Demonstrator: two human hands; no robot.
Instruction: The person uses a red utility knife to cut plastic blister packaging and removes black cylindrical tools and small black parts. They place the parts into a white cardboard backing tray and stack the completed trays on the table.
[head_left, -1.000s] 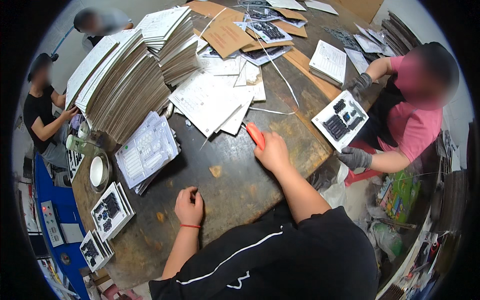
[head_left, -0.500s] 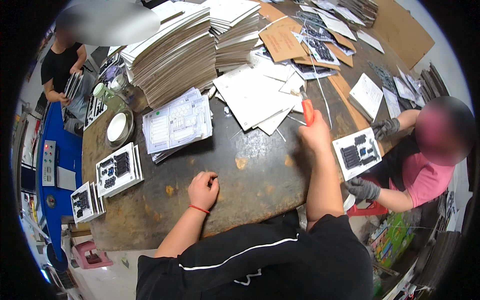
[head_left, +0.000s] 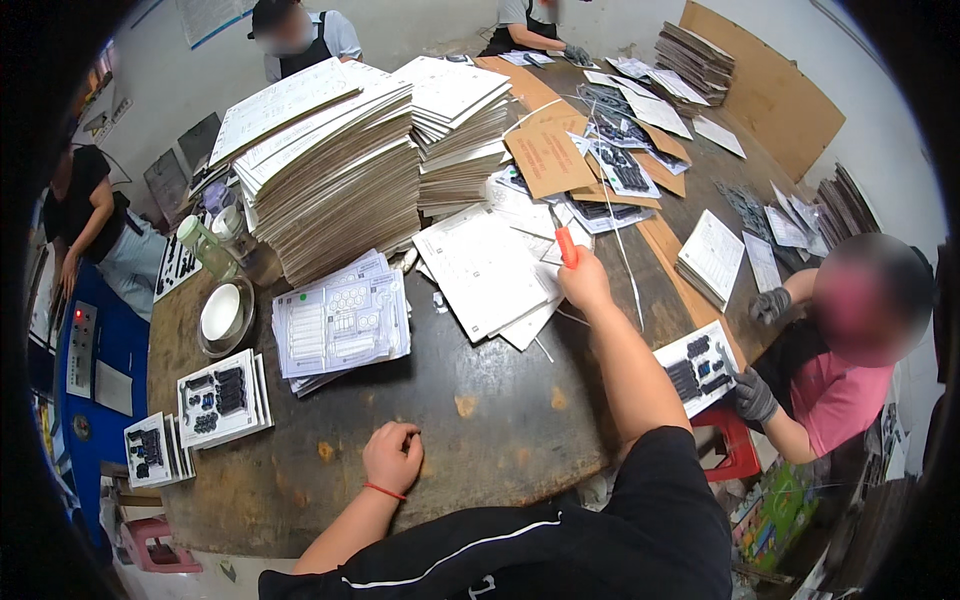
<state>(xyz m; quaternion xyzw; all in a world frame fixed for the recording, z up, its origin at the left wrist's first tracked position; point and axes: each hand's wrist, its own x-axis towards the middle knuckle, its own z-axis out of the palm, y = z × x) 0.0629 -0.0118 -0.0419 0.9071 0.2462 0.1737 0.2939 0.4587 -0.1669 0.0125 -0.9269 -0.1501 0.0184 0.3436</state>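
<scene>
My right hand [head_left: 585,280], arm stretched over the table, is closed round an orange-handled tool [head_left: 567,247]. Its narrow dark tip points away from me, beside loose white printed boards [head_left: 480,270]. The tip is too small to tell the tool's exact kind. My left hand [head_left: 393,455], a red cord on its wrist, rests on the dark worn tabletop [head_left: 500,420]. Its fingers are curled in with nothing visible in them. Beyond it lies a pile of printed sheets [head_left: 342,325]. At the left edge stand white boards holding black parts [head_left: 220,400].
Tall stacks of white boards [head_left: 340,170] rise at the far left, beside a green bottle [head_left: 205,248] and a white bowl [head_left: 221,312]. On the right, a co-worker's gloved hand [head_left: 755,395] touches a board of black parts [head_left: 695,368]. Brown cardboard [head_left: 548,160] and packed parts lie beyond.
My view has tilted up, bringing in more people at the back. My right hand has carried the orange-handled tool toward the loose boards. One of the co-worker's gloved hands has left the board.
</scene>
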